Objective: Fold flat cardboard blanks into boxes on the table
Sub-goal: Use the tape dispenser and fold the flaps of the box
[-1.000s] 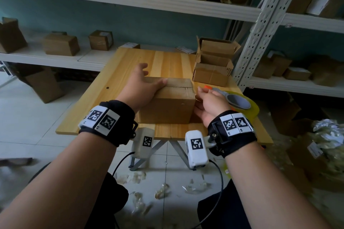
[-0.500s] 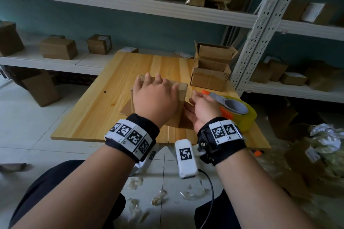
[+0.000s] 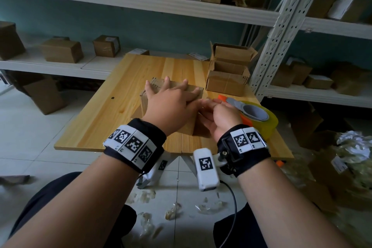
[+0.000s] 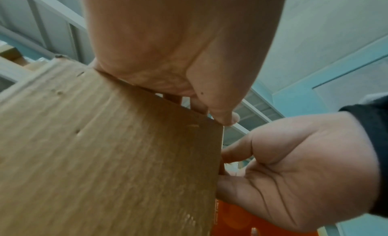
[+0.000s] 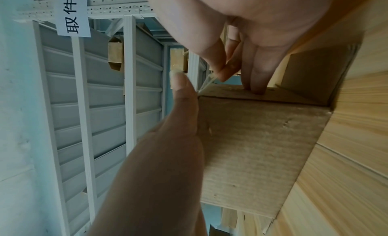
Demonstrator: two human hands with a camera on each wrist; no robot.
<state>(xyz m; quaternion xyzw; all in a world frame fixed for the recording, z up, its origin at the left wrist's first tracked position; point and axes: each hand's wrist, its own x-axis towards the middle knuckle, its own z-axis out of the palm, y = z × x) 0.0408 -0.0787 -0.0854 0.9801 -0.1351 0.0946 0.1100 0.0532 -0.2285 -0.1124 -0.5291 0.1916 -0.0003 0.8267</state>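
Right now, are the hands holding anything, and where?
The left hand presses flat on top of the cardboard box, fingers spread, with no grip round it. The right hand touches the box's right top edge; whether it pinches something cannot be told.

Plain brown corrugated cardboard box (image 3: 193, 94), squared up, sitting on wooden table (image 3: 112, 119) near front edge, top flaps folded down flat. Two more open boxes (image 3: 227, 80) stacked back right.

Brown cardboard box (image 3: 193, 94), pale striped wooden table (image 3: 112, 119), yellow tape roll (image 3: 269, 123).
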